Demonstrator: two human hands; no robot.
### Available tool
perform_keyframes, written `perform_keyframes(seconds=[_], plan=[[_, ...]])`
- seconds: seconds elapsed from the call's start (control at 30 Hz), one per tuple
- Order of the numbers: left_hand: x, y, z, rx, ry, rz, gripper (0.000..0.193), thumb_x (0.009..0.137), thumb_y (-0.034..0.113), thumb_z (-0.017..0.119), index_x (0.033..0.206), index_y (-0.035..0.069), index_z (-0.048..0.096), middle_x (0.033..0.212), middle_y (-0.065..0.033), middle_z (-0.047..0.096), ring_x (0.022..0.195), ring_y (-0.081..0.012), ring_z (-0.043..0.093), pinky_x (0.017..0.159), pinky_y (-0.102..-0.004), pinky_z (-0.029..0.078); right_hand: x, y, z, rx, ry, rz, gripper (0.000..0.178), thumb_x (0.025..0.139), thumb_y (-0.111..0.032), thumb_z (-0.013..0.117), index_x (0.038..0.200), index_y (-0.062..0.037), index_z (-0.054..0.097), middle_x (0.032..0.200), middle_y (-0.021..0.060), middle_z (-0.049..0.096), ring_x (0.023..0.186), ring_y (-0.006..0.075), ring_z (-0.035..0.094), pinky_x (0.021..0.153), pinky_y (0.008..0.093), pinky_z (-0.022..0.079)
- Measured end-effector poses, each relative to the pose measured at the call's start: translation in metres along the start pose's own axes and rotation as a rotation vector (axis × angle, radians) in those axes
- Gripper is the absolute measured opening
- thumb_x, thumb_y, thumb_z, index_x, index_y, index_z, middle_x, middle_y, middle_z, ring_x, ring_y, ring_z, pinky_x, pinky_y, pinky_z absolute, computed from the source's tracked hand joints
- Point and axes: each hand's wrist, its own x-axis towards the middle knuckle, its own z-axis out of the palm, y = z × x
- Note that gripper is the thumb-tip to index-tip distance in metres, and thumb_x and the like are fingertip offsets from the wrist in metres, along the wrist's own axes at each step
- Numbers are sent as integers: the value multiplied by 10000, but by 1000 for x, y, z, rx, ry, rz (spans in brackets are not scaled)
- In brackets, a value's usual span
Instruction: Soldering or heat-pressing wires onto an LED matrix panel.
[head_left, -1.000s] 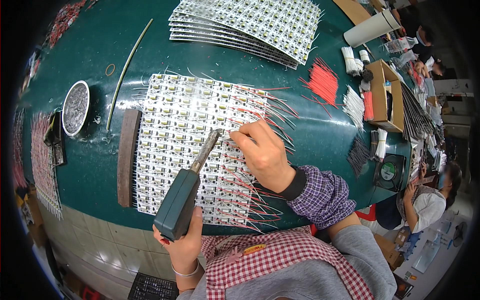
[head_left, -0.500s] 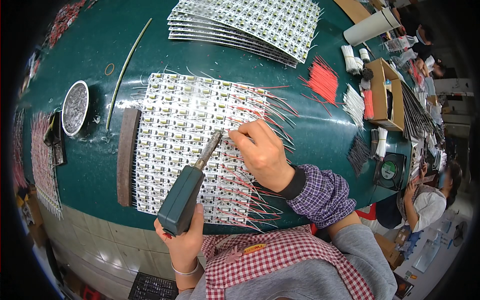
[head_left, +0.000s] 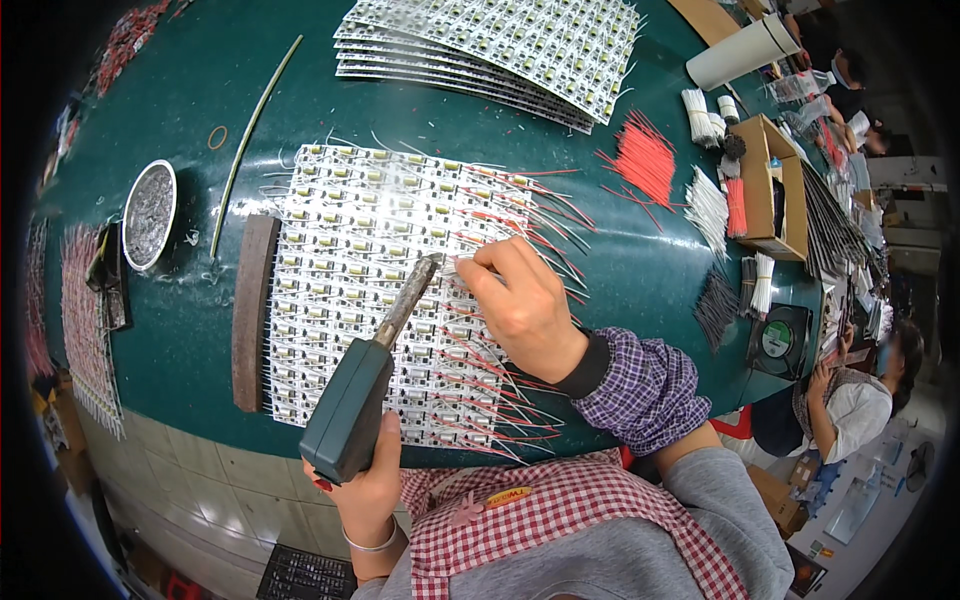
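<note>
My left hand (head_left: 372, 482) is closed around the dark green body of a soldering gun (head_left: 347, 408). Its metal tip points up and right over a white panel of circuit boards (head_left: 385, 285), just left of my right fingertips. My right hand (head_left: 525, 312) is in a pinch above the panel, apparently on a thin wire whose end is mostly hidden by the fingers. Rows of small components cover the panel, and red and white wires (head_left: 545, 215) stick out along its right side. A brown bar (head_left: 256, 315) lies along the panel's left edge.
Stacked panels (head_left: 480, 60) lie at the far side. Loose red wires (head_left: 645, 160), white wires (head_left: 707, 213) and a cardboard box (head_left: 790, 200) are at right. A round bowl (head_left: 150, 217) and a long thin rod (head_left: 257, 125) are at left. Another person (head_left: 850, 400) sits at far right.
The soldering gun has shifted slightly left with my left hand, its tip drawing a little away from my right fingertips. My right hand has barely moved.
</note>
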Motion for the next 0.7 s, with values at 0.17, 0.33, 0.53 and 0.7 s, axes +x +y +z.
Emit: perform_keyframes(seconds=[0.17, 0.33, 0.53, 0.7], plan=[[-3, 2, 0, 1, 17, -10, 309, 776, 19, 842, 1041, -77, 714, 935, -112, 730, 758, -152, 673, 659, -284, 526, 0, -1, 0, -3, 18, 6, 291, 733, 72, 681, 1022, 38, 684, 921, 124, 611, 832, 275, 622, 691, 356, 538], [-4, 2, -1, 9, 24, -3, 314, 774, 27, 853, 1037, -72, 712, 953, -111, 725, 769, -152, 674, 664, -283, 525, -2, 1, 0, -37, 14, -6, 255, 767, 24, 650, 1021, 31, 669, 963, 111, 593, 879, 267, 603, 725, 348, 539], [-6, 4, -5, -43, 36, 22, 297, 786, 1, 836, 1041, -77, 705, 950, -119, 735, 770, -152, 679, 682, -277, 532, -18, -3, -38, -63, -7, 96, 246, 775, 40, 655, 1015, -7, 681, 941, 101, 609, 860, 269, 623, 719, 362, 542], [-4, 1, -8, -47, 36, 3, 300, 795, -10, 824, 1056, -90, 698, 962, -123, 741, 780, -158, 684, 698, -279, 538, -21, -18, -72, -38, 108, 201, 268, 735, 112, 716, 972, -13, 706, 892, 108, 644, 797, 279, 649, 670, 368, 536]])
